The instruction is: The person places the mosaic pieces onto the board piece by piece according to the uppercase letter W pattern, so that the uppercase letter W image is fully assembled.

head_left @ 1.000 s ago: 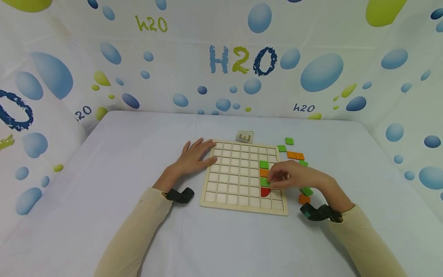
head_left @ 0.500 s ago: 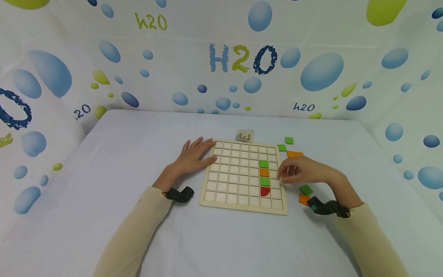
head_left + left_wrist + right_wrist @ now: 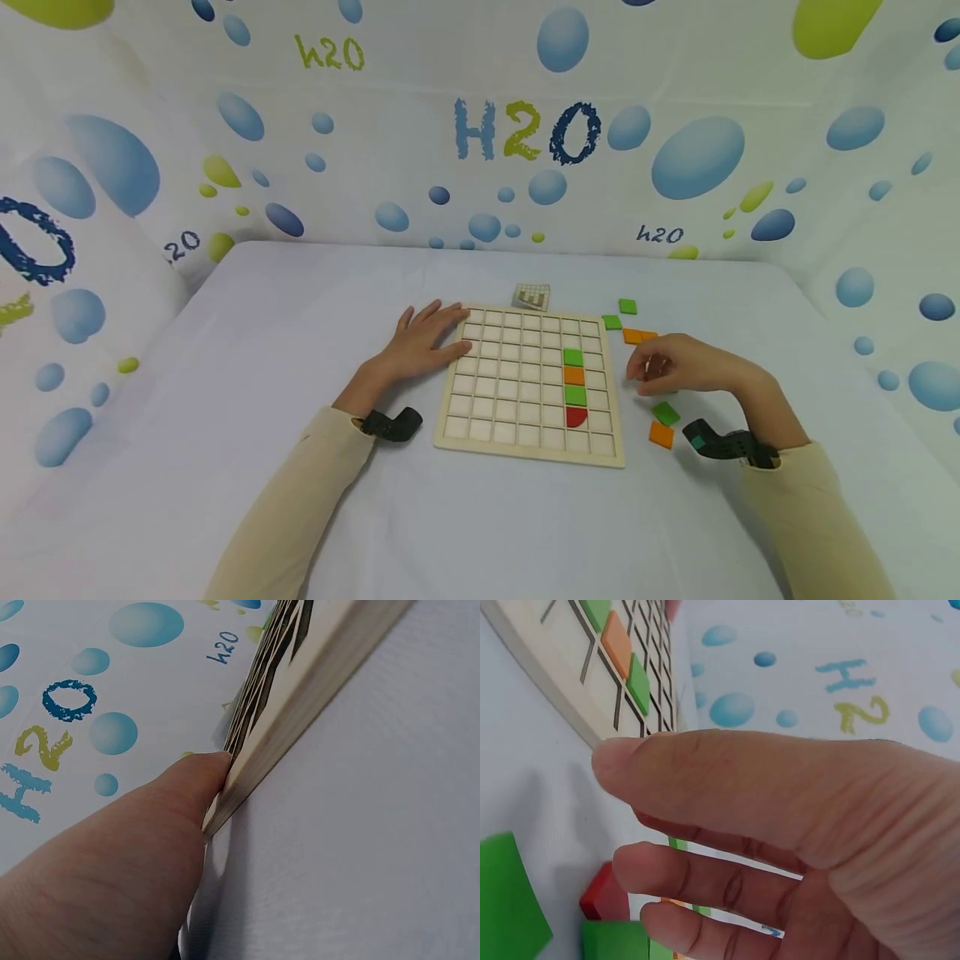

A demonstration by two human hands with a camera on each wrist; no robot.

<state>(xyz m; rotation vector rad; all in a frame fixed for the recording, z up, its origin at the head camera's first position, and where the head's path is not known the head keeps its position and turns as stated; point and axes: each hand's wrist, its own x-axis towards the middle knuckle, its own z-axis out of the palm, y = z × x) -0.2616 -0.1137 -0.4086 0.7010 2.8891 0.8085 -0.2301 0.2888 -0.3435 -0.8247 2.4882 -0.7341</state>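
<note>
White backdrop [image 3: 420, 150] behind, printed with blue and lime drops and "H2O" lettering. White-covered table [image 3: 480, 517] before it. Square pale gridded board [image 3: 495, 408] lies flat near mid-table. Left hand [image 3: 423, 342] spread, grasp relaxed, thumb and fingertips touching the board's left edge. Right hand [image 3: 678, 365] off the board's right side, fingers loosely bent, thumb apart from them, grip released. Small grid-printed card [image 3: 532, 296] just beyond the board's far edge. One board column, right of centre, far to near: green tile [image 3: 573, 357], orange tile [image 3: 573, 376], second green tile [image 3: 574, 396], red round-cornered piece [image 3: 576, 417]. Loose green tiles [image 3: 627, 307] and orange tiles [image 3: 632, 337] scattered right of the board; another red piece [image 3: 607, 894] near the right fingers, partly hidden.
</note>
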